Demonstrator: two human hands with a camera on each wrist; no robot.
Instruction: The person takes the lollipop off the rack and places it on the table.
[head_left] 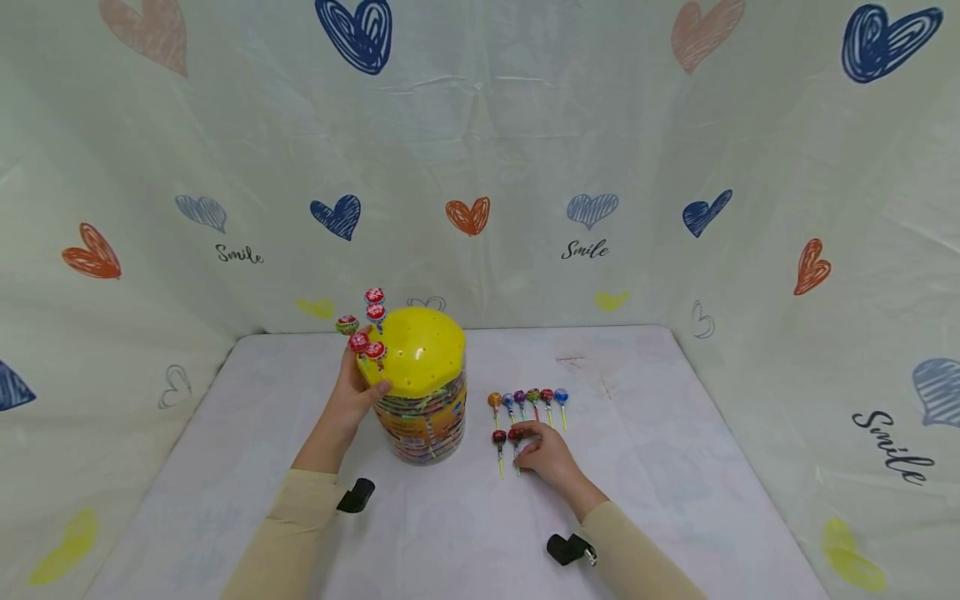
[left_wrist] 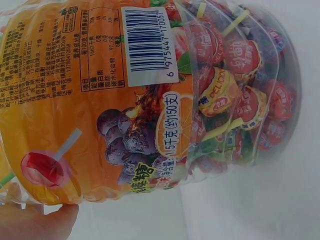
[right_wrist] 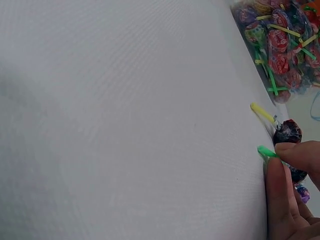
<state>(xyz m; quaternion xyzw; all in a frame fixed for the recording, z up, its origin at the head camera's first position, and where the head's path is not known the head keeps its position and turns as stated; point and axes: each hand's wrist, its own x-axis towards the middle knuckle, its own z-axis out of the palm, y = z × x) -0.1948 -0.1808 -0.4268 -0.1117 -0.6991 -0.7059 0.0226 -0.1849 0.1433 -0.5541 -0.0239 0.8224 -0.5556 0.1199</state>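
Observation:
A clear lollipop jar (head_left: 423, 421) with a yellow holed lid (head_left: 420, 350) stands on the white table (head_left: 465, 533). My left hand (head_left: 358, 398) grips its left side, with the thumb on the lid's rim. Several red lollipops (head_left: 375, 313) stick up at the lid's left edge. In the left wrist view the jar's orange label (left_wrist: 100, 100) fills the frame, and a fingertip (left_wrist: 37, 220) shows below it. My right hand (head_left: 542, 450) pinches the green stick (right_wrist: 266, 151) of a lollipop (head_left: 515, 434) lying on the table. Beside that one lies a dark lollipop (right_wrist: 287, 132) with a yellow stick.
Several loose lollipops (head_left: 528, 398) lie in a row just right of the jar, beyond my right hand. Heart-printed cloth walls (head_left: 480, 208) close in the table at the back and on both sides. Bare tabletop lies near me and to the right.

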